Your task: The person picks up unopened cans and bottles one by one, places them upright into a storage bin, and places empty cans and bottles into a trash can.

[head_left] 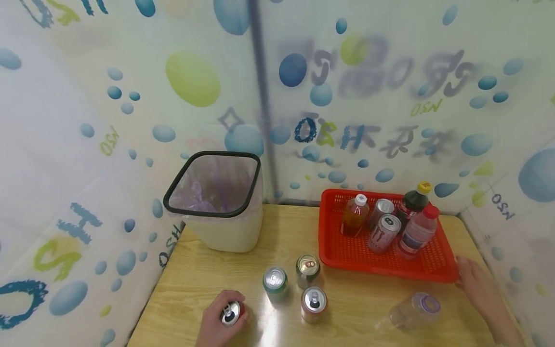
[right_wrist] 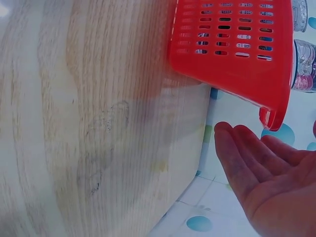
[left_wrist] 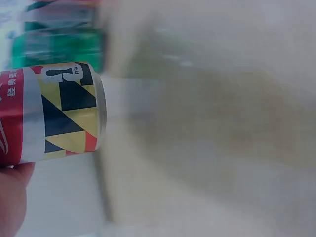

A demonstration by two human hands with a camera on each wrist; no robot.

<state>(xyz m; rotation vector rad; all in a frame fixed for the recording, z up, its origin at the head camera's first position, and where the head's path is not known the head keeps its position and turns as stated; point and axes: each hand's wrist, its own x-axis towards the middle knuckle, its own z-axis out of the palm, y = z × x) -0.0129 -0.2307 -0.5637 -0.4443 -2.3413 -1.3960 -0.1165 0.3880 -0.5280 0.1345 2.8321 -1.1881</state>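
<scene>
Red can (left_wrist: 49,114) cut off left; blurred green shape (left_wrist: 59,47), probably a can

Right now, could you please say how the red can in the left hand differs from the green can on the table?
The red can is in the grip of the left hand, while the green can stands on the table. The red can bears gold and dark patches; the green can looks mainly green. Both have silver tops.

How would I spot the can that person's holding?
Find the black-rimmed bin on the wooden table. In front of it, the person's left hand grips a red can with gold and dark triangles. Three loose cans stand nearby; only this one is held.
</scene>
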